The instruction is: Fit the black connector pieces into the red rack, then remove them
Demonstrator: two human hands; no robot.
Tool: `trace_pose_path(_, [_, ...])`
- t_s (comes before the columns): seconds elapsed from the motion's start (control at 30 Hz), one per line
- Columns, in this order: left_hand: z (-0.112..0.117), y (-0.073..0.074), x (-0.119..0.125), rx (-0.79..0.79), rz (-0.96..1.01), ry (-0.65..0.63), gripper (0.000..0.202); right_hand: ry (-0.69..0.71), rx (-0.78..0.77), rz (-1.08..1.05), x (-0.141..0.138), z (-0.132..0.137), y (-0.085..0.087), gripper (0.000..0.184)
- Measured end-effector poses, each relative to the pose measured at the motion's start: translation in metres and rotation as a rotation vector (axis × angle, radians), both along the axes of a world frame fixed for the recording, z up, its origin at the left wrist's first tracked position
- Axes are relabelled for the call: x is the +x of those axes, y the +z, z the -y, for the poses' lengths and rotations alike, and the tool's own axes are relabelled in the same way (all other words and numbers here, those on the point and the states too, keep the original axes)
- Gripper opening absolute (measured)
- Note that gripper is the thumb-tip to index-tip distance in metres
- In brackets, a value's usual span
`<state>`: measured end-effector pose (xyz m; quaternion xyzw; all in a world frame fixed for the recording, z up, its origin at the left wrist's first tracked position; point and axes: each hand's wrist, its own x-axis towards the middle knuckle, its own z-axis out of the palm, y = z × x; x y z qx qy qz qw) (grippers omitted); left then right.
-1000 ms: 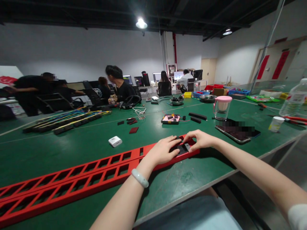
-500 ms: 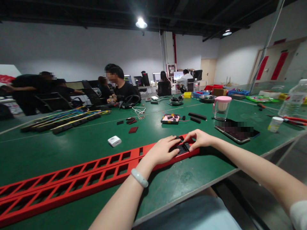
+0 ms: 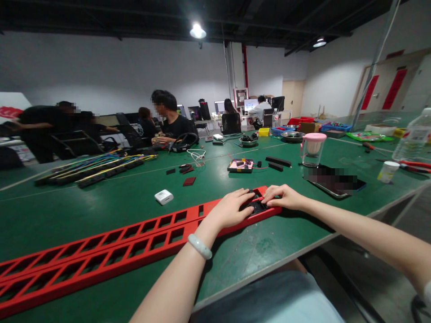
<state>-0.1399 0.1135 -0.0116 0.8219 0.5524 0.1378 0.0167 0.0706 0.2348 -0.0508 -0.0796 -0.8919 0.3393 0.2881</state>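
A long red slotted frame (image 3: pixel 151 226) lies slantwise across the table, with black parts (image 3: pixel 258 207) set in the openings near its right end. My left hand (image 3: pixel 234 207) lies over that end, its fingers stretched out and the thumb apart, touching the frame beside the black parts. On the wrist is a pale bracelet. At the tip of the frame, my right hand (image 3: pixel 283 197) has its fingers bent and drawn together against the black parts. Whatever sits between those fingertips is hidden.
Behind the frame are a white adapter (image 3: pixel 164 197), a pink-filled tray with wires (image 3: pixel 240 165) and black bars (image 3: pixel 278 161). To the right stand a pink-lidded cup (image 3: pixel 313 152), phones (image 3: pixel 333 181) and a small white bottle (image 3: pixel 388 172). Wired black strips (image 3: pixel 97 169) lie left; a person (image 3: pixel 170 119) sits opposite.
My right hand's fingers have drawn closer together, and the black piece that showed between thumb and forefinger is now covered. My left hand has stayed on the frame. The view has shifted slightly.
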Motion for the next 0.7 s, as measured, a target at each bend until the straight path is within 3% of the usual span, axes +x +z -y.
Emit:
trace_pose_path(0.23, [0.0, 0.0, -0.001, 0.003, 0.0, -0.004, 0.048, 0.067, 0.099, -0.11, -0.002, 0.005, 0.001, 0.016])
trace_pose_path(0.37, [-0.001, -0.001, -0.001, 0.012, -0.005, -0.008, 0.048, 0.022, 0.179, -0.188, 0.0, 0.013, 0.005, 0.013])
trace_pose_path(0.6, [0.0, 0.0, -0.001, 0.072, -0.018, -0.013, 0.046, -0.15, 0.449, -0.383, 0.004, 0.02, 0.008, 0.014])
trace_pose_path(0.7, [0.001, 0.001, 0.001, 0.091, -0.029, -0.063, 0.042, -0.126, 0.593, -0.393, 0.003, 0.02, 0.004, 0.016])
